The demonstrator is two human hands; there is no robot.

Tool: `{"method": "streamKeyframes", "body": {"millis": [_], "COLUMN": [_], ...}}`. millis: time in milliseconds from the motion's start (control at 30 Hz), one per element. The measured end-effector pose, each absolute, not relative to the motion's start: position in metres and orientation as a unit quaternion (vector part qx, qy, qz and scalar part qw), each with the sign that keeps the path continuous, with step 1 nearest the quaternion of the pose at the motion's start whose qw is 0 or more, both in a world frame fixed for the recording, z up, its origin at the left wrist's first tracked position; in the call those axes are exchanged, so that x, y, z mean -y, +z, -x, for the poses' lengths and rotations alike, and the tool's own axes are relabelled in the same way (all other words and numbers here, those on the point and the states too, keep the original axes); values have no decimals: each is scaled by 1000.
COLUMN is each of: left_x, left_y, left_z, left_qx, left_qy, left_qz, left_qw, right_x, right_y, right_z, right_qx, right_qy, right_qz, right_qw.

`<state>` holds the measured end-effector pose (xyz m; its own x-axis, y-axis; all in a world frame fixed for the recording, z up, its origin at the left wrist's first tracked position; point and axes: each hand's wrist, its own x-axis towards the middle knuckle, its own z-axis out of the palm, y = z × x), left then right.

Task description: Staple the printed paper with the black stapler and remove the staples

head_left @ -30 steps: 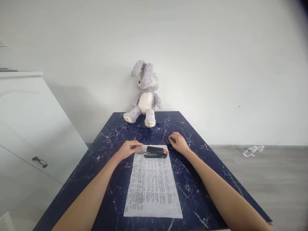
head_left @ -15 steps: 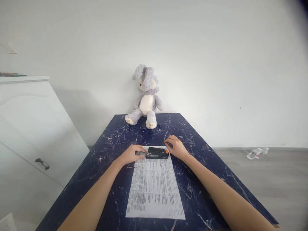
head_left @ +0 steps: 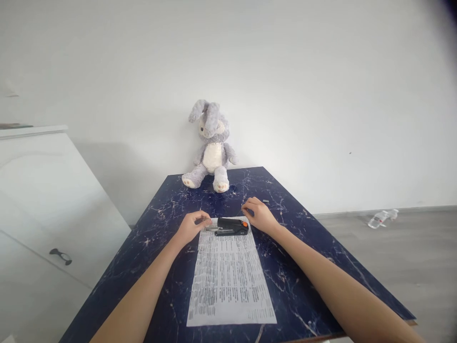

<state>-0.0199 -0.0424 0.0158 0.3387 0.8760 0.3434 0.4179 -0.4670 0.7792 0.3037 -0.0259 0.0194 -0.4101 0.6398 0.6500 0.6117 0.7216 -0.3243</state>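
A black stapler (head_left: 232,227) with an orange button lies across the top of a printed sheet of paper (head_left: 232,281). Its metal staple tray (head_left: 211,229) sticks out on the left. My left hand (head_left: 193,226) is beside that tray, fingers loosely curved and apart, holding nothing I can see. To the right of the stapler, my right hand (head_left: 260,215) is closed in a pinch just off the paper's upper right corner. What sits in the pinch is too small to name. Behind this hand lies a small grey strip (head_left: 266,201), its kind unclear.
A grey plush rabbit (head_left: 213,152) sits at the far end of the dark blue marbled table (head_left: 300,267), against the wall. At left stands a white cabinet (head_left: 53,200) with a dark handle. Clear plastic bottles (head_left: 380,218) lie on the floor at right.
My left hand has let go of the stapler's metal tray and shifted slightly left. My right hand stays pinched near the same spot. The view has tilted slightly.
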Motion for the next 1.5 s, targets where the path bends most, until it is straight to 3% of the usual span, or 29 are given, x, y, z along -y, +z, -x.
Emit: {"method": "streamKeyframes", "body": {"millis": [167,300,467,733,1500], "left_x": [35,29,26,49,52], "left_y": [7,-1,5,13,-4], "left_z": [17,16,14,5,5], "left_qx": [-417,-448,-461,-469,-459], "left_qy": [437,485,480,363,350], "left_qz": [-732,-677,-675,-756,-754], "left_qw": [315,325,318,277,313], "right_x": [39,51,57,57,60], "right_y": [30,30,18,14,21], "right_z": [-293,-279,-269,-267,-266], "right_qx": [831,856,888,891,891], "right_qy": [94,171,140,135,147], "right_qz": [354,347,353,356,362], "right_qw": [418,344,259,249,230]}}
